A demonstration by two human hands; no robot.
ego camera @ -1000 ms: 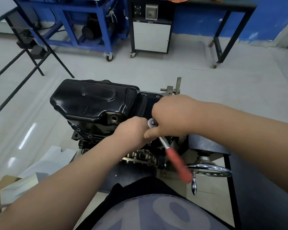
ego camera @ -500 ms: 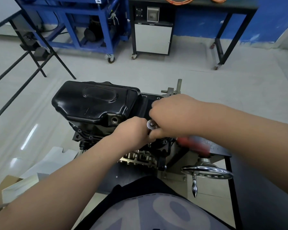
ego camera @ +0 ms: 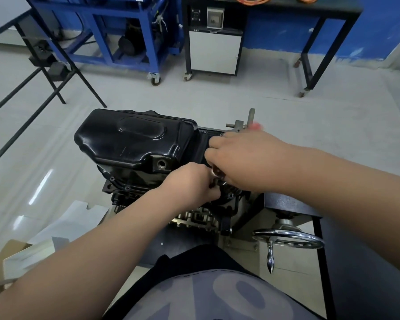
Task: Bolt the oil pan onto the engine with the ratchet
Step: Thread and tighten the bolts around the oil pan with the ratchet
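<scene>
On top of the upturned engine (ego camera: 194, 219), mid-scene: black oil pan (ego camera: 134, 139) seated flange down, drain hole (ego camera: 162, 163) facing near. Along the near-left flange, several bolts (ego camera: 127, 188) already in their holes; how tight, impossible to judge. At the near-right corner of the pan, one more fastener under work. Clenched round the ratchet (ego camera: 255, 126): the right hand (ego camera: 247, 160), with just a blurred red handle end showing beyond the knuckles on the far side. Curled in close beneath the ratchet head: the left hand (ego camera: 189, 183), apparently steadying the socket, exact hold hidden. Judged partway through: pan placed, some fasteners in, this one being run down, far and right flange hidden, so number left unknown. Underneath, a black stand (ego camera: 284, 202) with chrome handwheel (ego camera: 286, 239) at near right. Around it, pale glossy floor (ego camera: 217, 98); white foam and cardboard (ego camera: 62, 225) near left; blue wheeled frame (ego camera: 125, 31) far left, white-fronted cabinet (ego camera: 214, 51) far centre, black table (ego camera: 310, 10) far right against a blue wall (ego camera: 275, 33)
</scene>
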